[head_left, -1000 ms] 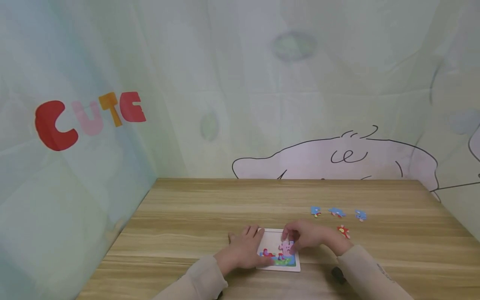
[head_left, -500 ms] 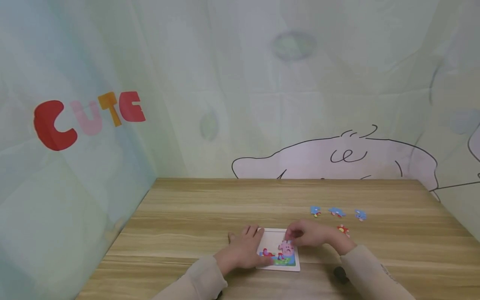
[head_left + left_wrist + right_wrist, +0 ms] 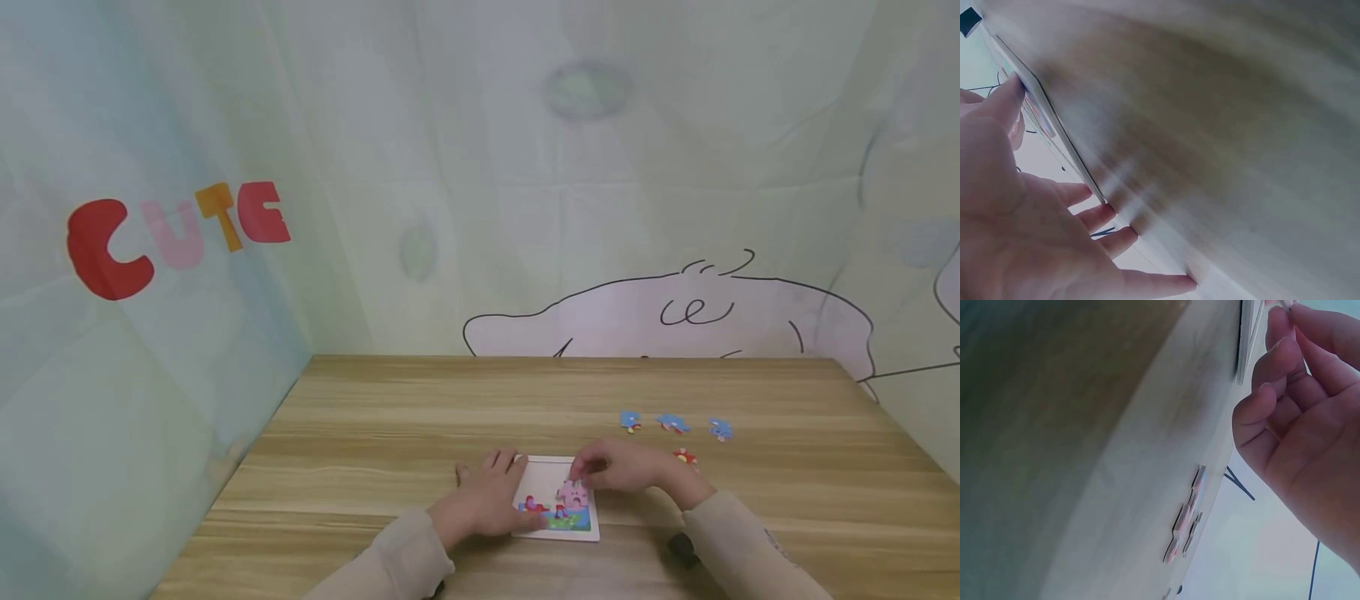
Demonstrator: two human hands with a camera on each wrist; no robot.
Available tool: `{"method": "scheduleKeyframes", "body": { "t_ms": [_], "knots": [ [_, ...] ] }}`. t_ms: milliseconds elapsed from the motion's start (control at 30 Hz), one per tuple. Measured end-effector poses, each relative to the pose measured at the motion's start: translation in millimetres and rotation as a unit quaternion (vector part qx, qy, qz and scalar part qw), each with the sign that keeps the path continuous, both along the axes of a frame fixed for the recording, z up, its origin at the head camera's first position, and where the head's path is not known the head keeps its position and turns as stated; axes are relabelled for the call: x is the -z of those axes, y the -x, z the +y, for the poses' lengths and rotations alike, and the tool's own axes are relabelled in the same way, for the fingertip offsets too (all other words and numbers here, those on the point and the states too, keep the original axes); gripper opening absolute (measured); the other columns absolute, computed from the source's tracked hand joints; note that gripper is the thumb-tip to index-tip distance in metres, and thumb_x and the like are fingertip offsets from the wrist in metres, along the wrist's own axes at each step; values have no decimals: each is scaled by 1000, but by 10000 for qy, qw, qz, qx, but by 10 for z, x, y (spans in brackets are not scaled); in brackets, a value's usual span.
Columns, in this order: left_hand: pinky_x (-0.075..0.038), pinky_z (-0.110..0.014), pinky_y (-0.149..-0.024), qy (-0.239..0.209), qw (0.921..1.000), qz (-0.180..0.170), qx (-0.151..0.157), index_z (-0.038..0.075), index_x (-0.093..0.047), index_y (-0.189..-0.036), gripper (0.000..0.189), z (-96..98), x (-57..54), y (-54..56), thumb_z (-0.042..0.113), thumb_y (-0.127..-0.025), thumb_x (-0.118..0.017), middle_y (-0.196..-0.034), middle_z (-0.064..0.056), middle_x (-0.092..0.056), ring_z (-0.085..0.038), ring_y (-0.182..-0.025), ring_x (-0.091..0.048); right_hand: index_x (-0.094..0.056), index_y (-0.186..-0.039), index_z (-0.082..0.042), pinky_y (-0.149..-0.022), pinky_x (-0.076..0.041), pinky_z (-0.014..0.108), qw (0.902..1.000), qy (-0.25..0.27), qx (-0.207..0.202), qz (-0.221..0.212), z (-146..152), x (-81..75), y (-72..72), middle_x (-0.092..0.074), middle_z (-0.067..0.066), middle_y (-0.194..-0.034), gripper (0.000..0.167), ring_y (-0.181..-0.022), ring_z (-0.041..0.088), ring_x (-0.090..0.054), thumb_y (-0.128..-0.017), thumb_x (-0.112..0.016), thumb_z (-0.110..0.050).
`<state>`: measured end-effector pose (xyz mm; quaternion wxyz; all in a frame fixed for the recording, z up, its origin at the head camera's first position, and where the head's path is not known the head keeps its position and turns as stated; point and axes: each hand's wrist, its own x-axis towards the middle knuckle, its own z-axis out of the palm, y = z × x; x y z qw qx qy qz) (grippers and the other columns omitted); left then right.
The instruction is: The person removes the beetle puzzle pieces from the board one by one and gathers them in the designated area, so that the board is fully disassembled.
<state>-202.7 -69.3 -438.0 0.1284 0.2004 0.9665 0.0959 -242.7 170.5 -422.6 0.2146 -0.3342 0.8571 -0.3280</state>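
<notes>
Wood-grain tbl (image 3: 405,408); pale bkdrp (image 3: 487,192) behind w/ CUTE lettering (image 3: 183,257) on L, cartoon outline (image 3: 750,312) ctr-R.

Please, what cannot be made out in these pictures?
- Head view: left edge of the puzzle board, mostly covered by the left hand.
- Head view: upper corner of the pink piece, behind the right hand.
- Head view: lower part of the red piece, behind the right forearm.
- Head view: printing on the blue pieces, too small.
- Right wrist view: most of the pink piece, beyond the top edge.
</notes>
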Motion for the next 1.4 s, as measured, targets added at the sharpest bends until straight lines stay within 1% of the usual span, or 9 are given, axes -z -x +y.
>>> {"method": "scheduleKeyframes", "body": {
  "t_ms": [267, 467, 533, 700, 933, 1033, 1200, 1267, 1400],
  "knots": [
    [-23, -78, -96, 14, 10000, 38, 26, 9, -39, -147, 94, 3, -5, 2, 70, -78, -61, -149, -11, -37, -34, -138, -31, -68, -96, -12, -73, -46, 24, 9999, 97, 24, 57, 56, 8, 26, -61, -7, -87, 9, -79, 6, -51, -92, -61, -9],
    [-23, -78, -96, 62, 10000, 56, 27, 10, -39, -147, 95, 10, -10, -4, 71, -78, -60, -150, -11, -37, -34, -139, -31, -68, -96, -10, -72, -47, 24, 9994, 256, -62, 206, 173, 28, 53, -61, -6, -87, 10, -78, 5, -51, -91, -59, -8],
    [-23, -78, -96, 62, 10000, 44, 19, 10, -39, -147, 94, 12, -16, -6, 71, -78, -60, -150, -11, -37, -34, -139, -31, -68, -97, -11, -73, -47, 24, 9994, 224, -16, 249, 223, 20, 53, -61, -7, -89, 10, -80, 5, -52, -92, -59, -9],
    [-22, -77, -96, 80, 10000, 34, 25, 10, -38, -147, 94, 5, -22, -21, 71, -78, -60, -150, -10, -36, -33, -139, -31, -67, -99, -15, -78, -47, 26, 9991, 84, 202, 363, 367, -35, 27, -62, -8, -95, 10, -87, 6, -53, -92, -60, -15],
    [-22, -77, -97, 33, 10000, 30, 30, 9, -39, -147, 94, 5, -42, -29, 69, -78, -62, -150, -11, -36, -34, -139, -30, -67, -100, -15, -79, -48, 31, 9974, -19, 465, 554, 642, -71, -8, -62, -7, -98, 10, -93, 10, -56, -94, -59, -18],
    [-21, -77, -97, 36, 10000, 12, 20, 10, -38, -147, 94, 5, -36, -29, 69, -78, -62, -150, -11, -36, -34, -139, -30, -67, -101, -14, -75, -47, 30, 9968, -30, 655, 468, 771, -81, -23, -62, -5, -98, 11, -91, 11, -54, -95, -58, -18],
    [-21, -78, -97, 48, 10000, 1, 28, 10, -38, -147, 94, 0, -19, -21, 70, -78, -61, -151, -10, -35, -34, -139, -30, -67, -101, -10, -66, -46, 26, 9956, 93, 847, 398, 989, -110, -58, -62, -1, -94, 13, -80, 7, -52, -94, -59, -15],
    [-22, -78, -97, 68, 10000, 14, 28, 10, -38, -147, 94, 1, -7, -17, 70, -78, -61, -151, -10, -35, -34, -139, -29, -67, -102, -8, -65, -46, 25, 9952, 102, 884, 413, 1083, -117, -63, -62, -1, -92, 13, -78, 6, -52, -94, -58, -14],
    [-22, -77, -96, 93, 9999, 45, 25, 11, -37, -148, 95, 3, 3, -18, 71, -78, -60, -151, -10, -35, -34, -140, -29, -67, -104, -5, -71, -48, 26, 9931, 48, 1021, 574, 1286, -117, -69, -66, 5, -97, 17, -86, 5, -56, -94, -58, -14]
  ]
}}
